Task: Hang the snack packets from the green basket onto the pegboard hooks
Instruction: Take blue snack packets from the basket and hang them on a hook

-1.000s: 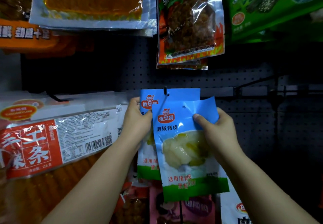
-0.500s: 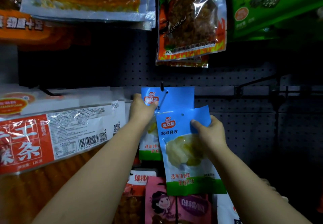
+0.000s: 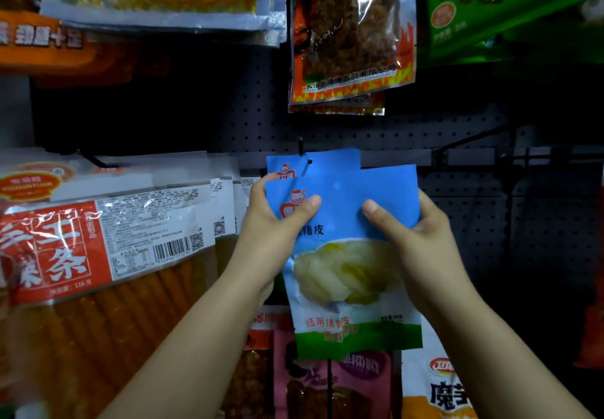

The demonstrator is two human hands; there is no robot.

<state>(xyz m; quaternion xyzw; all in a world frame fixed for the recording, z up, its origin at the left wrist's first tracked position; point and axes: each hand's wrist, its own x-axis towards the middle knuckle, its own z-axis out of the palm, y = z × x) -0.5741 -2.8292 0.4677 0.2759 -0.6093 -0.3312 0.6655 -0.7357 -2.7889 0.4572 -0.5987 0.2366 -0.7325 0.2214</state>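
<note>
Hung packet (image 3: 330, 162) behind held packet (image 3: 346, 255)

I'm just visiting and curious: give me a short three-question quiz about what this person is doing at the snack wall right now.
1. True or false: the front blue packet already hangs on the hook.
2. Which hands hold that packet? A) left hand only B) right hand only C) both
3. Fill in: behind it, a second blue packet hangs on the ___.

Key
1. False: its punched hole sits below the hook.
2. C: each thumb presses its blue top.
3. hook
</note>
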